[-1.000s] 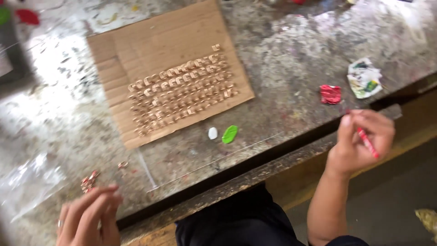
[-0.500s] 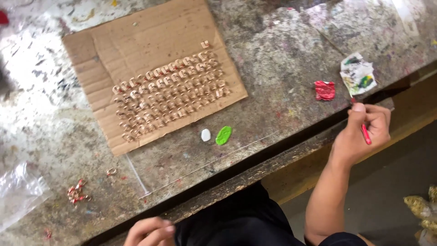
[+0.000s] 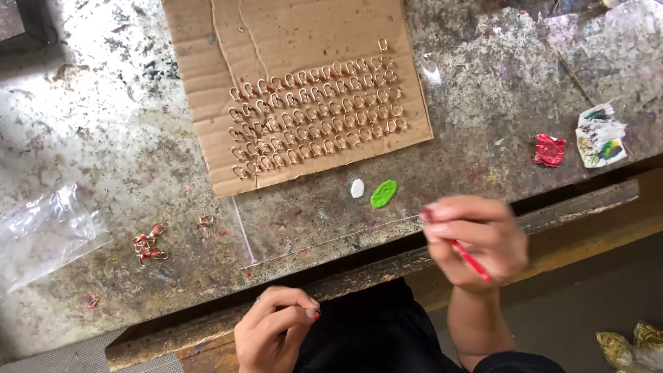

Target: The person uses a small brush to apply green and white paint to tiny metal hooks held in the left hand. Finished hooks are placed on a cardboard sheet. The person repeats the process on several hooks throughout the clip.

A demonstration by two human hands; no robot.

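My right hand (image 3: 476,238) is blurred, held just off the table's front edge with a thin red stick (image 3: 471,261) pinched in its fingers. My left hand (image 3: 275,333) hangs below the table edge, fingers pinched together; whether something tiny sits in them I cannot tell. A brown cardboard sheet (image 3: 297,41) lies on the stained table (image 3: 103,117) with several rows of small gold rings (image 3: 314,114) on it. A green paint blob (image 3: 384,193) and a white blob (image 3: 357,188) lie in front of the cardboard, above my right hand.
A small heap of loose gold rings (image 3: 150,243) with red marks lies at the left front, beside a clear plastic bag (image 3: 45,231). A red crumpled bit (image 3: 550,150) and a paint-smeared paper scrap (image 3: 599,135) sit at the right. A clear plastic sheet (image 3: 324,228) lies at the front edge.
My right hand with the red stick has moved left, toward the paint blobs. My left hand stays low at the front edge. The view has shifted, so the cardboard sits higher and further right.
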